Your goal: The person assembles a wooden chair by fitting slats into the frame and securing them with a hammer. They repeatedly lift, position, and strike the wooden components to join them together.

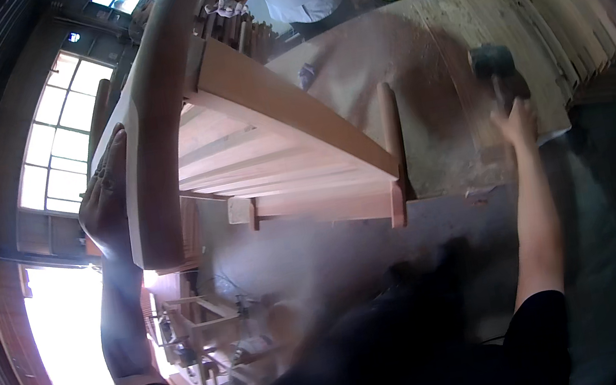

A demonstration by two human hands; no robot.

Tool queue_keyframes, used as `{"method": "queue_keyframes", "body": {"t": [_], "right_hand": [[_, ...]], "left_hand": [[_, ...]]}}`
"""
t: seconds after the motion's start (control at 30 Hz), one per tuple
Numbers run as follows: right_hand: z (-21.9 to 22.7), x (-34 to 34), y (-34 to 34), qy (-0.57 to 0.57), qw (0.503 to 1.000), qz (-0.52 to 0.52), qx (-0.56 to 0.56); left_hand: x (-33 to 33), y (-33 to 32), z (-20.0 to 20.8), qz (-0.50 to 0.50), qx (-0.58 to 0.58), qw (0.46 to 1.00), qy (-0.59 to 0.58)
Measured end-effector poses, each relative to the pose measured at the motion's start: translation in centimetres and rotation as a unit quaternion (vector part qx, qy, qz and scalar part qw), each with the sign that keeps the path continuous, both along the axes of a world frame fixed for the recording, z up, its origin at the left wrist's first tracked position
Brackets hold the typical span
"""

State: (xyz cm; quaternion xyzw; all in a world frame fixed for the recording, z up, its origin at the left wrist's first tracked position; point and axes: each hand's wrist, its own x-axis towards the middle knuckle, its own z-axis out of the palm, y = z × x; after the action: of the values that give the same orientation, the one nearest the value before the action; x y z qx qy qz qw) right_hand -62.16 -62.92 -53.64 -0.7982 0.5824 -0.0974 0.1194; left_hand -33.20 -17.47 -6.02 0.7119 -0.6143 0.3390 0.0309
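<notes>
a pale reddish-brown, slatted wooden frame [298, 126] stands between the two hands, much nearer the left one, its right part in front of a broad, dusty, wooden-topped table [436, 145]. its long flat rail slants from the upper left down toward the lower right, and the slats below the rail run roughly sideways across the view. at the left end a thick, rounded brown wooden post [160, 159] sets the steepest line: its long axis is close to upright, the top leaning a little right and running out past the upper edge of the view, the squared lower end pointing down toward the wearer. at the right end a thinner, rounded wooden post [392, 128] points nearly straight up and down. the left hand [105, 195] lies against the outer, left side of the thick post, fingers stretched upward along it; the thumb is hidden, so i cannot tell whether it grips or only presses. the right hand [518, 121] is closed round the handle of a dark-headed mallet [492, 63], well apart from the frame on its right. the mallet's handle points up and away from the wearer, its blocky head lying crosswise; whether that head touches the table, i cannot tell. a small bluish-grey object [307, 75] lies on the table beyond the rail, and long wooden boards [564, 11] are stacked at the right.
</notes>
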Motion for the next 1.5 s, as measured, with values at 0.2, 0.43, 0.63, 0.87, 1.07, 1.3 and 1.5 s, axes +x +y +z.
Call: {"method": "queue_keyframes", "body": {"t": [0.2,0.43,0.63,0.87,1.07,1.3,1.5], "right_hand": [[-4.6,4.3,-1.4,-0.141,0.984,0.033,0.103],[-3.0,7.7,-4.0,-0.462,0.763,-0.083,0.444],[10.5,5.4,7.4,-0.556,0.785,0.087,0.260],[34.0,6.5,4.9,-0.442,0.820,0.344,-0.115],[54.3,7.2,10.3,-0.270,0.831,0.349,-0.338],[70.3,7.1,12.8,-0.287,0.797,0.365,-0.386],[57.8,15.6,16.6,-0.057,0.835,0.394,-0.379]], "left_hand": [[-1.3,0.7,0.7,0.015,-0.005,1.000,-0.002],[-1.7,0.0,0.7,-0.013,-0.034,0.999,0.002],[-1.0,0.1,0.4,-0.028,-0.079,0.996,-0.005],[-0.1,0.8,-0.1,-0.063,-0.118,0.991,0.013],[0.3,0.7,-1.6,-0.076,-0.126,0.989,0.012],[0.1,1.0,-0.9,-0.100,-0.128,0.986,0.034],[1.0,1.1,-2.3,-0.082,-0.139,0.986,0.029]]}}
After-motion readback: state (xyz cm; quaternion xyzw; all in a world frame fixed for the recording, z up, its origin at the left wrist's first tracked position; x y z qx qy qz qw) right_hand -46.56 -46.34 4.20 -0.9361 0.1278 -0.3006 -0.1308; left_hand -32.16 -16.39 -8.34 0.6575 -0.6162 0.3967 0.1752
